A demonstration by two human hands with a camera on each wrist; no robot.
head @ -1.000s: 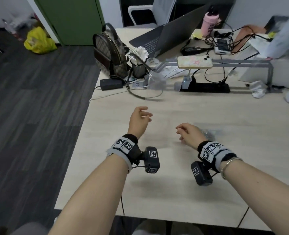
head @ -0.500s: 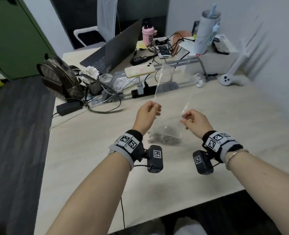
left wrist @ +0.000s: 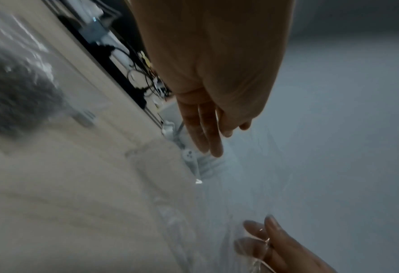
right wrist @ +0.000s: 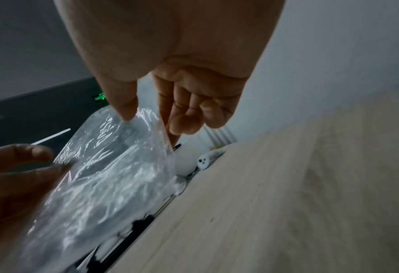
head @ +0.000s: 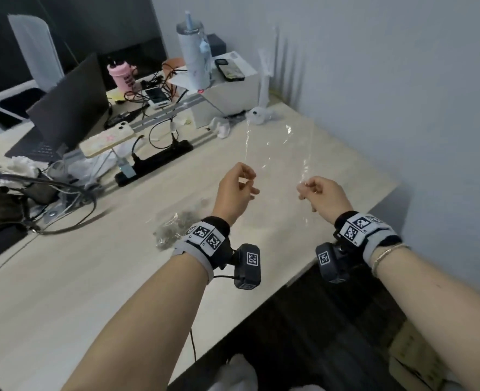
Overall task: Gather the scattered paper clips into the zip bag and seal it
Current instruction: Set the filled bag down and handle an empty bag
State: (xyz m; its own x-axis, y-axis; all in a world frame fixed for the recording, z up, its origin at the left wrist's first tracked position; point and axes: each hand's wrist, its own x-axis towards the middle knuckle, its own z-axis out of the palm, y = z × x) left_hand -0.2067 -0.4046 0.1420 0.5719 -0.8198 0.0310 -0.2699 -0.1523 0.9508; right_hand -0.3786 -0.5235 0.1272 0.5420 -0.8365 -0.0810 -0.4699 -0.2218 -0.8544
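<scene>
A person holds a clear zip bag (head: 279,149) stretched in the air between two raised hands, the left hand (head: 234,190) pinching one edge and the right hand (head: 322,194) pinching the other. The held plastic looks empty. A grey heap of paper clips (head: 174,225) lies in clear plastic on the table (head: 92,277) beside the left wrist. Half a second earlier that heap sat between the wrists. The pale wooden table, cluttered at the back, stands against a grey wall (head: 402,80).

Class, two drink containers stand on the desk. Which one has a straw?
The tall pale tumbler, its blue straw sticking up; the shorter pink bottle has a dark cap.
</scene>
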